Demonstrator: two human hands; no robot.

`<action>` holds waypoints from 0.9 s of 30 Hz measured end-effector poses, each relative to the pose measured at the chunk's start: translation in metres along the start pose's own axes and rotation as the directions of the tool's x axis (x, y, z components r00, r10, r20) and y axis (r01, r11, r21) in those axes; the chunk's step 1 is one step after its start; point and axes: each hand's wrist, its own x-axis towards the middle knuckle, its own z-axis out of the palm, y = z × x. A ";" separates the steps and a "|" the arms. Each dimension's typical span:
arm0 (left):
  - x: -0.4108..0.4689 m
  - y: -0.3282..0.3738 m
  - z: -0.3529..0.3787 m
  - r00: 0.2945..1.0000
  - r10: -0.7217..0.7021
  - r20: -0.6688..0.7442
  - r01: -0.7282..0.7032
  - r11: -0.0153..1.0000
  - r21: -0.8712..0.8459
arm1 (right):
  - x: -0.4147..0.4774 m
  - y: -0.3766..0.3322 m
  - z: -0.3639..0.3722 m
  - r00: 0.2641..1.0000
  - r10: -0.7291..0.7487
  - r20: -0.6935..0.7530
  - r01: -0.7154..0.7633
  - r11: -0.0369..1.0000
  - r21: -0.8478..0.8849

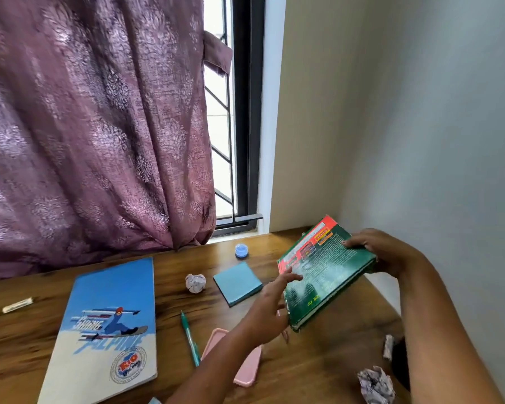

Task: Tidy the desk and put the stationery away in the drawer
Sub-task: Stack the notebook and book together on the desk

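1. Head view: the right hand (382,252) gripped the green book (327,275) at its far edge, with the fingers curled over the cover and the thumb hidden.
2. The left hand (271,304) was spread, fingers straight and apart, the tips touching the book's cover. Motion blur hid finer detail.
3. The book was a thick hardback with a worn glossy cover, a red band and printed panels. It was held tilted above the wooden desk (318,360), between both hands.
4. Just left of the left hand lay a square blue sticky-note pad (237,282). Beyond it were a crumpled paper ball (195,282) and a small round blue jar (241,250).
5. Beneath the left forearm lay a rounded pink case (247,370), with a green pen (190,338) beside it. Further left lay a flat blue notebook (108,328).
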 end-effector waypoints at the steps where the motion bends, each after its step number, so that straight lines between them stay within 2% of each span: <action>1: -0.002 -0.001 -0.005 0.998 0.053 -0.025 -0.051 0.996 0.076 | -0.007 -0.006 0.002 1.000 -0.004 -0.002 0.004 0.997 0.071; 3: -0.004 -0.003 -0.013 0.967 0.179 -0.182 -0.149 0.975 0.165 | -0.020 -0.019 0.008 1.000 -0.030 -0.002 0.030 0.968 0.251; 4: -0.003 0.000 -0.017 0.935 0.216 -0.280 -0.184 0.974 0.134 | -0.023 -0.025 0.011 0.999 -0.043 0.001 0.040 0.948 0.317; 7: -0.003 0.016 -0.040 0.824 0.171 -0.540 -0.256 0.963 -0.086 | -0.037 -0.051 0.031 0.991 -0.123 0.058 0.090 0.912 0.400; 10: -0.005 0.048 -0.077 0.701 0.084 -0.708 -0.340 0.912 -0.228 | -0.040 -0.076 0.051 0.943 -0.319 0.097 0.199 0.771 0.606; 12: -0.011 0.062 -0.104 0.660 0.014 -0.751 -0.366 0.879 -0.305 | -0.040 -0.086 0.069 0.910 -0.394 0.127 0.218 0.716 0.663; 14: -0.020 0.071 -0.131 0.624 0.001 -0.781 -0.361 0.887 -0.287 | -0.039 -0.087 0.087 0.896 -0.423 0.139 0.262 0.754 0.603; 17: -0.040 0.068 -0.171 0.560 -0.014 -0.828 -0.366 0.893 -0.263 | -0.036 -0.083 0.119 0.889 -0.417 0.188 0.347 0.883 0.317; 19: -0.052 0.065 -0.194 0.484 -0.113 -0.868 -0.364 0.876 -0.317 | -0.030 -0.077 0.148 0.918 -0.332 0.219 0.318 0.943 0.097; 20: -0.058 0.062 -0.208 0.440 -0.187 -0.878 -0.355 0.862 -0.361 | -0.025 -0.074 0.167 0.928 -0.285 0.241 0.283 0.958 0.045; 21: -0.064 0.059 -0.222 0.409 -0.266 -0.873 -0.338 0.844 -0.416 | -0.022 -0.071 0.190 0.927 -0.254 0.275 0.249 0.967 0.054; 23: -0.078 0.049 -0.250 0.370 -0.397 -0.840 -0.292 0.809 -0.511 | -0.016 -0.064 0.238 0.906 -0.275 0.321 0.214 0.953 0.212; 25: -0.095 0.032 -0.274 0.343 -0.491 -0.801 -0.256 0.771 -0.583 | -0.010 -0.057 0.280 0.907 -0.318 0.275 0.211 0.910 0.357; 27: -0.113 0.009 -0.292 0.358 -0.564 -0.744 -0.162 0.747 -0.645 | -0.005 -0.049 0.315 0.914 -0.322 0.245 0.213 0.898 0.386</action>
